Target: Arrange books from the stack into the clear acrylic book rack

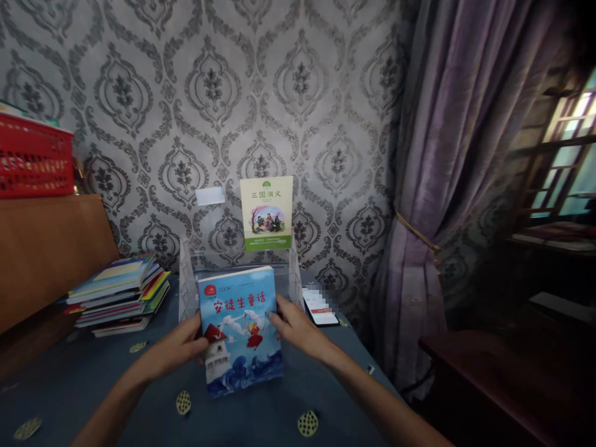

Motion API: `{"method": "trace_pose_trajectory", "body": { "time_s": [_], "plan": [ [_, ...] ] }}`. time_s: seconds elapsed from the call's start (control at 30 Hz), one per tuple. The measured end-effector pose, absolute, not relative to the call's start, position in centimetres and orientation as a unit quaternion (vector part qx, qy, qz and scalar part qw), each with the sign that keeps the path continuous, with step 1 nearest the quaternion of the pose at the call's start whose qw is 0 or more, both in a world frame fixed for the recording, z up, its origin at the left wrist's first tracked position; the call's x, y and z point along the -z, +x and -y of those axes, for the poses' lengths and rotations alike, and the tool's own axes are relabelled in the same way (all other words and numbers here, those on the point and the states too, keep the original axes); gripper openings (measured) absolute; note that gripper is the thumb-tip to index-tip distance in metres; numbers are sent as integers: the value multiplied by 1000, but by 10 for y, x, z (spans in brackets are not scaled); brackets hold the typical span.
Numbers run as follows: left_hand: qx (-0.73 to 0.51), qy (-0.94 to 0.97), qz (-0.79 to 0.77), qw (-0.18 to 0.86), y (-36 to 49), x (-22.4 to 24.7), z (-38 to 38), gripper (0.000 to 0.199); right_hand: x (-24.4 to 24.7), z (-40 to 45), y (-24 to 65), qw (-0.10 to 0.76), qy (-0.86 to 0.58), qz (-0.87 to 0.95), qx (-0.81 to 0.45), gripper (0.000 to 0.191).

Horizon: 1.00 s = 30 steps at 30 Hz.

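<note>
A blue book [242, 335] with red title characters, a lighthouse and dark waves on its cover is held upright, tilted slightly, between both hands. My left hand [186, 341] grips its left edge, thumb on the cover. On the right edge, my right hand [298, 326] is closed round it in the same way; the fingers behind the book are hidden. Just beyond stands a clear plastic book rack [187, 273], partly covered by the blue book. A green and cream book [266, 214] stands upright at the rack's back right. A white label [210, 196] is at the back left.
A stack of books [121, 295] lies left on the blue tablecloth [153, 403]. Behind it, a red basket [35, 155] sits on a wooden cabinet [51, 254]. A phone [321, 307] lies right of the rack. A tied purple curtain [423, 186] and dark red furniture [493, 372] are further right.
</note>
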<state>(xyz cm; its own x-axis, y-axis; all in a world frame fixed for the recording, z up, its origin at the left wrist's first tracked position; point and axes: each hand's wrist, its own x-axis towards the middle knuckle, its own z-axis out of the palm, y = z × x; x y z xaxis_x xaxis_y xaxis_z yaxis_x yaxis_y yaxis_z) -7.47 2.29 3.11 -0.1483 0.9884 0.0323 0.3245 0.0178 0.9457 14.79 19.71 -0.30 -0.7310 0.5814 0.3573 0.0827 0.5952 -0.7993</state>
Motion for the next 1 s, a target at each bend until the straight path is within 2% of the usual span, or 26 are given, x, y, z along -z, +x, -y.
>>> {"method": "trace_pose_trajectory", "body": {
  "time_s": [0.13,0.3,0.43,0.63,0.8,0.9,1.0],
  "plan": [
    [-463,524,-619,357,-66,-37,-36,36,-1,-205,143,310,-228,846,-369,9],
    [-462,488,-622,402,-61,-29,-43,55,6,-208,142,283,-260,858,-339,11],
    [-450,466,-637,418,-63,-23,-46,56,11,-209,142,272,-260,866,-329,10],
    [-464,496,-628,380,-62,-55,-56,59,-10,-222,139,305,-257,862,-314,3],
    [-452,590,-634,215,-67,-105,-83,44,-71,-239,140,392,-241,867,-190,9],
    [-441,630,-636,67,-71,-143,-102,45,-114,-249,142,449,-231,856,-113,11],
    [-409,617,-666,-95,-69,-179,-119,37,-151,-260,142,505,-224,831,-61,12]
  ]
}}
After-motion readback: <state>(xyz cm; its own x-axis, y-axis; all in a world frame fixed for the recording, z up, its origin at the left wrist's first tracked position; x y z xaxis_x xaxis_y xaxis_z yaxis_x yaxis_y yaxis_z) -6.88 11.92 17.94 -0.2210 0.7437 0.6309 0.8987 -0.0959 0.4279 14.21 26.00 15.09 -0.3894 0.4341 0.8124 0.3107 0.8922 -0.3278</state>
